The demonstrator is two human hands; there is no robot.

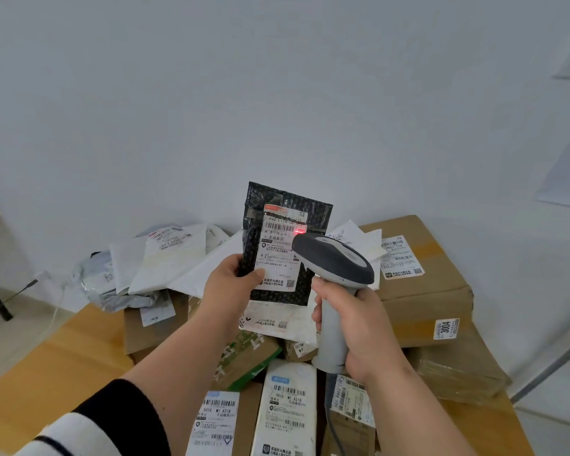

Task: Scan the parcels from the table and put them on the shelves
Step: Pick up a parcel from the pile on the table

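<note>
My left hand [228, 284] pinches the lower left edge of a black bubble-mailer parcel [313, 209] and holds it upright above the table. Its white shipping label [277, 255] faces me. My right hand [352, 327] grips the handle of a grey and white barcode scanner [334, 258]. The scanner's head points at the label, and a red light spot shows at the label's upper right, beside the barcode. Below both hands lies a pile of parcels on the wooden table [63, 350].
Large cardboard boxes [422, 291] fill the right side of the table. White and grey poly mailers [165, 258] are heaped at the back left. Small labelled boxes and a white mailer [287, 409] lie nearest me. A white wall stands behind the table.
</note>
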